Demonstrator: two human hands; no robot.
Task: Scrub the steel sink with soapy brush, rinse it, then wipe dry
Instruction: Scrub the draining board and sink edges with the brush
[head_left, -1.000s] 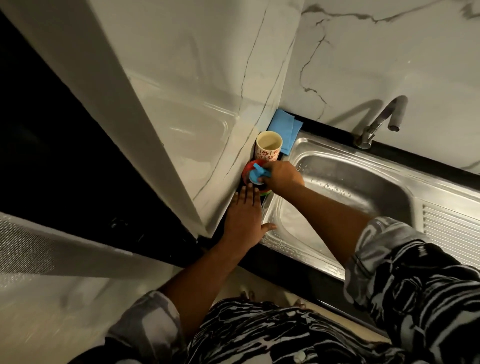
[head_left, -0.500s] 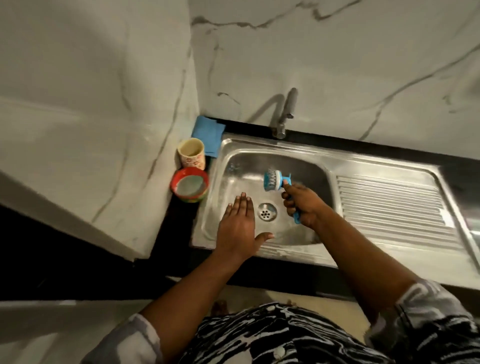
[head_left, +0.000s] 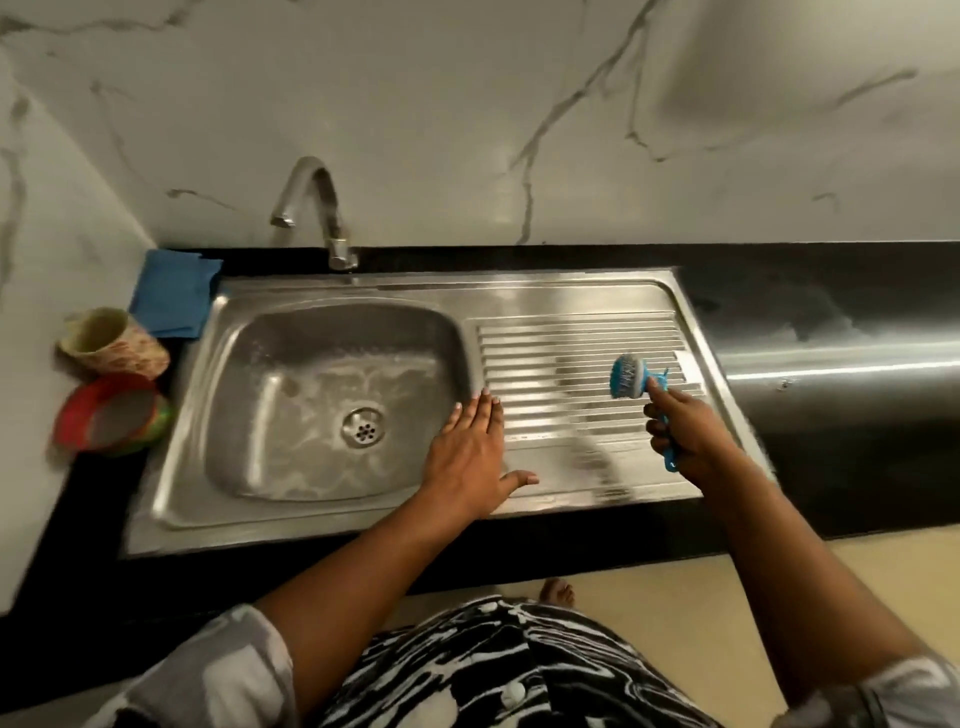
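Steel sink (head_left: 395, 285) carries a soapy film in its basin, left of my fingers. My left hand (head_left: 470, 460) lies flat and straight-fingered beside the basin, holding nothing. Further right, my right hand (head_left: 685, 431) curls around the blue dish brush (head_left: 628, 375), its bristles over the ribbed drainboard (head_left: 561, 353) beyond my knuckles.

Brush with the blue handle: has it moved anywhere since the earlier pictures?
Yes. The brush went right: earlier it was above the drain in the basin, now it is over the ribbed drainboard.
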